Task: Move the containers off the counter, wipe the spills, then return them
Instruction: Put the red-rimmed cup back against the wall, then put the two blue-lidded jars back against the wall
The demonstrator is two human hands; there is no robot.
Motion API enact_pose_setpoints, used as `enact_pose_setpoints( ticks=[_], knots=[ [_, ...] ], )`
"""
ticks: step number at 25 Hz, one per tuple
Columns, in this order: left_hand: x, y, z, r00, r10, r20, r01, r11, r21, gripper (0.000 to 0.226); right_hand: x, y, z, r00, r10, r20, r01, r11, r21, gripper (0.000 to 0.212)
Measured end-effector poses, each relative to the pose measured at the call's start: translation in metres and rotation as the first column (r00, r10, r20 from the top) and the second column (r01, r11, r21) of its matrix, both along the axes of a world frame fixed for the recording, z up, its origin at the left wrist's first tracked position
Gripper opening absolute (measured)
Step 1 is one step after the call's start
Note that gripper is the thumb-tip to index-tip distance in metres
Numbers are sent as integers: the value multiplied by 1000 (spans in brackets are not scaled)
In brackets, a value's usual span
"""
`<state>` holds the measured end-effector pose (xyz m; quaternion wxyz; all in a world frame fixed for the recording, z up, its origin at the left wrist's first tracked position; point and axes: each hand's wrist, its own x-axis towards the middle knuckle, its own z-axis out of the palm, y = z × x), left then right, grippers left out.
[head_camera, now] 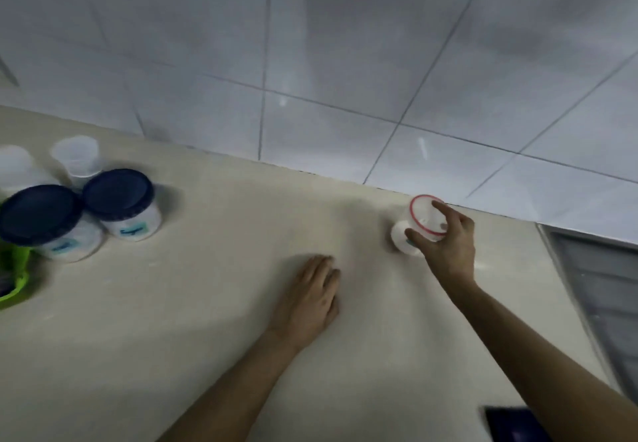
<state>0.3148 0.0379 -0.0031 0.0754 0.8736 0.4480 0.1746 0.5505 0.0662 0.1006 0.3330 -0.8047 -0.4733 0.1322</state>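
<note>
No legible text is found: blue labels are seen on the two dark-lidded jars [133,225] [65,246], but the markings are too blurred to be read.

Kitchen: beige counter [207,286], tiled wall [310,61], lidded tubs [121,206].

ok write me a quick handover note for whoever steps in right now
Right hand: gripping the red-rimmed container near the wall, right side of the counter.
Left hand: flat on the counter, empty.
Two blue-lidded tubs and two clear cups are grouped at far left.
Done: cannot tell whether wiping has happened; no cloth in view.
Left: confirm spills are wiped, then finish placing containers.
</note>
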Motion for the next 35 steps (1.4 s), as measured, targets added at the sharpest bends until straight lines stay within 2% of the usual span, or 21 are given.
enact_pose_setpoints(
  ticks=[2,5,7,12,16,19,21,22,25,27,29,31,33,35],
  knots=[
    [43,13,-7,999,-28,-19,28,1000,4,45,54,14,1,1000,-22,-6,23,1000,8,71],
    [69,13,-12,996,83,-40,-84,996,-31,45,97,44,-5,999,-12,-40,13,1000,21,70],
    [76,7,-14,990,140,-27,-140,990,-9,44,119,57,-12,999,1,-49,-1,1000,1,71],
    [76,6,-9,990,144,-6,-144,990,-13,45,144,66,-32,997,8,-73,-6,1000,20,71],
    [72,8,-14,988,156,-11,-156,988,9,46,142,65,-40,999,29,14,-29,1000,-1,78],
    [68,2,-10,984,177,1,-177,984,27,43,116,44,-34,974,37,224,-40,999,6,86],
    [68,0,-3,984,175,36,-176,984,19,41,97,28,-23,911,101,399,-134,990,54,75],
    [55,-4,2,980,193,41,-193,981,11,42,78,24,-17,882,170,440,-217,975,57,67],
    [-3,-18,12,971,238,22,-237,971,-34,47,13,19,-5,812,377,445,-416,909,-11,52],
    [-45,-22,20,977,214,-4,-214,977,17,50,-24,19,-8,753,480,451,-497,863,-89,46],
    [-121,-20,36,957,287,-49,-285,957,57,53,-90,22,-10,698,618,363,-614,776,-140,42],
    [-198,-7,54,894,449,-4,-446,890,95,54,-164,28,-9,623,726,292,-714,680,-166,45],
    [-261,2,69,755,642,136,-654,752,85,53,-233,33,-8,474,818,326,-807,551,-211,51],
    [-308,8,76,608,762,224,-785,620,23,60,-297,38,-5,331,868,370,-861,438,-258,60]
  ],
)
